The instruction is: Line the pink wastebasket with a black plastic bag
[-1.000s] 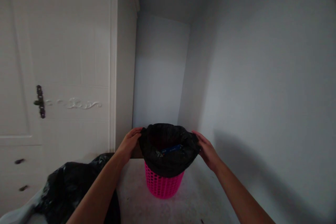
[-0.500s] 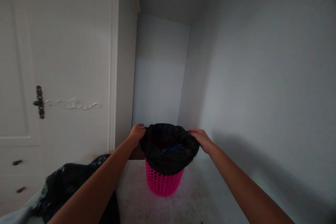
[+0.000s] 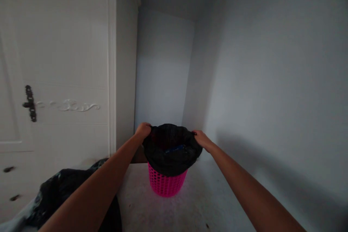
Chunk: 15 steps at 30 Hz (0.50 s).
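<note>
Fingers of the left hand and right hand pinch opposite sides of a black bag's folded edge. Between them, a blue item lies inside. Below the fingers, the pink basket stands upright, already lined, the overhang turned down outside; neither grip is released yet. Left and below sits dark plastic.

pink basket partly hidden by liner
</note>
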Motion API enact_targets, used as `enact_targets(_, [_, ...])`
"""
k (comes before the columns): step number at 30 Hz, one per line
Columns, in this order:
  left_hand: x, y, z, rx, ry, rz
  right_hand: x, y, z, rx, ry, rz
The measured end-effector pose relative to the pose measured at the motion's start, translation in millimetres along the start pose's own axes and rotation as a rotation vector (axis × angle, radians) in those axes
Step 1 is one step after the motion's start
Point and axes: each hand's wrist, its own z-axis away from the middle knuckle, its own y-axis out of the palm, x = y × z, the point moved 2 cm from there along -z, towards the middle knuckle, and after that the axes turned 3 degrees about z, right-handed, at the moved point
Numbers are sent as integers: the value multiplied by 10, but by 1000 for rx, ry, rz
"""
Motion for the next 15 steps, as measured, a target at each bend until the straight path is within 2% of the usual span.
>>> enact_targets(4, [-86, -31, -133, -9, 3, -165, 10, -26, -84, 4, 59, 114])
enact_targets(8, [-131, 31, -119, 10, 79, -224, 72, 11, -92, -33, 5, 144])
enact_targets(11, [-171, 121, -67, 61, 181, -167, 109, 61, -67, -66, -61, 128])
enact_targets(15, [-261, 183, -39, 84, 280, 26, 101, 109, -39, -64, -117, 90])
